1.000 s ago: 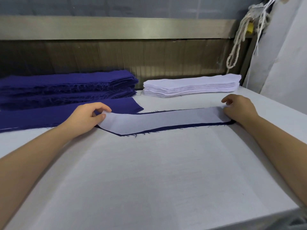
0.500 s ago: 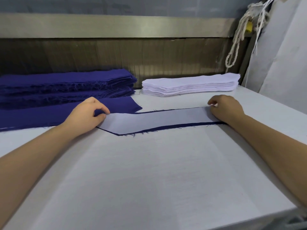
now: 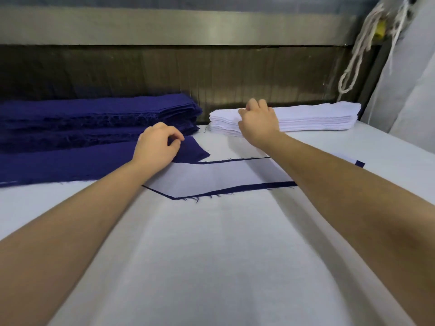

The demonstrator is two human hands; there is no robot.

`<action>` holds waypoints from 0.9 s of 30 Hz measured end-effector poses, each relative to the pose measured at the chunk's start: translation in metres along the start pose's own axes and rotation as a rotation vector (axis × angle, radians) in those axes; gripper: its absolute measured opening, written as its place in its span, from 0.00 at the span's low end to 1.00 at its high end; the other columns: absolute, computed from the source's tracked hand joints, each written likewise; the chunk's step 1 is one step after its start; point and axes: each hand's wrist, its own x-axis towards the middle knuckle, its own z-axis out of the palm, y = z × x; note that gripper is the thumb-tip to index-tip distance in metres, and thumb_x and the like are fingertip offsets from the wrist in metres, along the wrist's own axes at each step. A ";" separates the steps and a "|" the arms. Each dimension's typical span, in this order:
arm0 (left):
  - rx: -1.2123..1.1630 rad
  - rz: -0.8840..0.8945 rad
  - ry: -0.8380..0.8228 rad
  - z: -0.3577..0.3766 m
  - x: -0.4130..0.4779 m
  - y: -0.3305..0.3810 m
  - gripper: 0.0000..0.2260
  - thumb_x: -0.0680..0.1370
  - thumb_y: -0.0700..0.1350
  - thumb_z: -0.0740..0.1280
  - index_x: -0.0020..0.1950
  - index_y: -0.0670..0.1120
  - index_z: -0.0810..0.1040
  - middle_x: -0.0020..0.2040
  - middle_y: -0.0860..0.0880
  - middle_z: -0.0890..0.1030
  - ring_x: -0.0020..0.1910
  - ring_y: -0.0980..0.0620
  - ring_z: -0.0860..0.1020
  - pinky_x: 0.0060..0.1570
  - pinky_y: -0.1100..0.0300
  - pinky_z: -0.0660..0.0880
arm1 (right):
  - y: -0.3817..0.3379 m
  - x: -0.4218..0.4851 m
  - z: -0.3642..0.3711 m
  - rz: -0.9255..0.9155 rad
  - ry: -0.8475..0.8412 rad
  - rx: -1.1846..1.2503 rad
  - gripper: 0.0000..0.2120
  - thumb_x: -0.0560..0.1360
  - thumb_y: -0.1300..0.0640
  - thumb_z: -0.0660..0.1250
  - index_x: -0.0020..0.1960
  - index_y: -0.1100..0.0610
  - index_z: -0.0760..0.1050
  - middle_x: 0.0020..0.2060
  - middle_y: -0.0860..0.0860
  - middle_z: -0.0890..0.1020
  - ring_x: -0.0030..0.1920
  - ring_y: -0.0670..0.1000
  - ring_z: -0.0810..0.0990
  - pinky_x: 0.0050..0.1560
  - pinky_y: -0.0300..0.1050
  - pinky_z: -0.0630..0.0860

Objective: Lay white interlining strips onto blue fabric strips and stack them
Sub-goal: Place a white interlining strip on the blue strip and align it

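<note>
White pile (image 3: 317, 117) lay at the back of the table (image 3: 211, 255), its long way going left to right. The right hand (image 3: 257, 122) was on its left end, reaching far forward, knuckles up and fingers curled down. I could not tell if it had a strip yet. The blue strip (image 3: 82, 164) lay flat on the left, just in front of the blue pile (image 3: 94, 114), long way left to right too. The left hand (image 3: 156, 148) sat on its right end, thumb and finger pinching the cloth. Between the arms lay a done pair (image 3: 219, 177), white on blue. Each hand was nearest its own pile.
</note>
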 end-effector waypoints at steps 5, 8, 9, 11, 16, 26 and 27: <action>0.081 0.018 -0.034 0.008 -0.001 -0.005 0.08 0.77 0.41 0.64 0.53 0.48 0.80 0.54 0.46 0.77 0.52 0.44 0.74 0.57 0.48 0.70 | -0.005 0.018 0.008 0.051 -0.075 -0.106 0.14 0.73 0.68 0.62 0.58 0.61 0.75 0.58 0.57 0.74 0.61 0.59 0.68 0.59 0.50 0.65; 0.068 0.005 -0.043 0.009 -0.001 -0.006 0.08 0.77 0.42 0.64 0.53 0.48 0.80 0.53 0.47 0.77 0.52 0.44 0.74 0.57 0.48 0.70 | 0.000 0.025 0.009 0.049 -0.080 -0.088 0.12 0.77 0.62 0.61 0.59 0.61 0.74 0.59 0.58 0.74 0.61 0.59 0.69 0.58 0.50 0.65; 0.066 0.003 -0.046 0.009 -0.001 -0.006 0.08 0.77 0.41 0.64 0.53 0.48 0.80 0.53 0.47 0.77 0.52 0.45 0.74 0.57 0.48 0.70 | 0.001 0.026 0.010 0.036 -0.074 -0.071 0.12 0.78 0.58 0.59 0.59 0.61 0.75 0.59 0.58 0.73 0.61 0.60 0.69 0.58 0.50 0.65; 0.067 0.003 -0.054 0.010 -0.001 -0.006 0.08 0.77 0.41 0.64 0.54 0.48 0.80 0.53 0.47 0.77 0.52 0.45 0.74 0.58 0.48 0.70 | 0.001 0.026 0.012 0.019 -0.088 -0.037 0.16 0.80 0.53 0.57 0.59 0.62 0.75 0.58 0.58 0.74 0.60 0.60 0.69 0.57 0.51 0.65; 0.084 0.021 -0.065 0.011 -0.001 -0.006 0.09 0.77 0.41 0.64 0.55 0.48 0.80 0.54 0.47 0.78 0.53 0.45 0.73 0.58 0.48 0.70 | -0.003 0.025 0.018 -0.004 -0.048 -0.031 0.10 0.77 0.64 0.60 0.56 0.62 0.76 0.55 0.58 0.76 0.58 0.59 0.71 0.55 0.49 0.66; 0.139 0.034 -0.069 0.012 -0.001 -0.006 0.10 0.78 0.42 0.63 0.57 0.48 0.79 0.56 0.48 0.77 0.55 0.46 0.71 0.58 0.51 0.68 | 0.004 0.028 0.010 0.384 0.028 0.725 0.09 0.75 0.56 0.66 0.44 0.60 0.81 0.36 0.56 0.79 0.38 0.53 0.74 0.39 0.40 0.68; 0.139 0.037 -0.070 0.012 -0.001 -0.006 0.10 0.78 0.42 0.62 0.58 0.48 0.79 0.56 0.48 0.77 0.55 0.46 0.71 0.58 0.51 0.68 | 0.005 0.027 0.009 0.396 0.020 0.795 0.09 0.75 0.55 0.65 0.45 0.59 0.82 0.36 0.54 0.79 0.38 0.52 0.75 0.39 0.40 0.69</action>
